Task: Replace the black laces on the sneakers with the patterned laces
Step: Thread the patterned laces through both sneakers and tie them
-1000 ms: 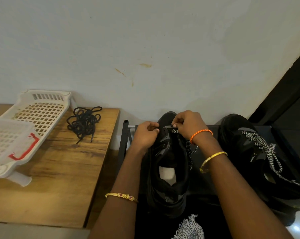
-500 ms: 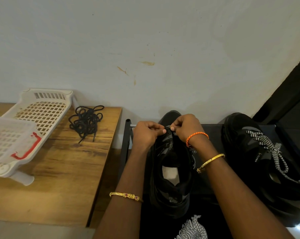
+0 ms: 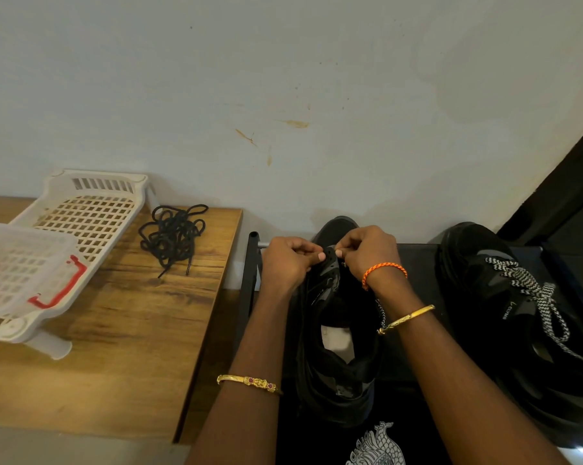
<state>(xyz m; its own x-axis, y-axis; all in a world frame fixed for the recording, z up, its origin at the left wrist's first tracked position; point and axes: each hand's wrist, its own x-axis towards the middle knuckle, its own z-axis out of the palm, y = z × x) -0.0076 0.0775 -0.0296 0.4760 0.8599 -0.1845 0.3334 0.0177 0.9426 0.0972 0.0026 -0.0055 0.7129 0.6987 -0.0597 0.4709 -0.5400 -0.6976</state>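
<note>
The black sneaker (image 3: 337, 333) under work stands toe-away on a black rack (image 3: 250, 280), its opening facing the camera, directly beneath both hands. The left hand (image 3: 288, 263) has its fingers curled at the upper left edge of the sneaker's eyelet row, thumb and forefinger pinched together there; what sits between them is too small to make out. The right hand (image 3: 370, 251) meets it fingertip to fingertip across the tongue, fingers likewise curled into a pinch. A stretch of patterned lace (image 3: 380, 310) — black and white — hangs down the sneaker's side just under the right wrist, so that hand seems to hold the lace's end, though the end itself is hidden by the fingers.

An orange cord bracelet (image 3: 384, 270) and a gold bangle (image 3: 406, 318) sit on the right wrist; a gold bangle with red stones (image 3: 250, 384) sits on the left forearm.

Well to the right of the right hand lies the second sneaker (image 3: 504, 317), already threaded with a patterned lace (image 3: 531, 290) whose loose ends trail over its side. To the left of the left hand, on a wooden table (image 3: 122, 330), the removed black laces (image 3: 172, 236) lie in a tangle — and further left stands a white plastic basket tray (image 3: 92, 213), with a second tray with red handles (image 3: 25, 273) partly over it.
</note>
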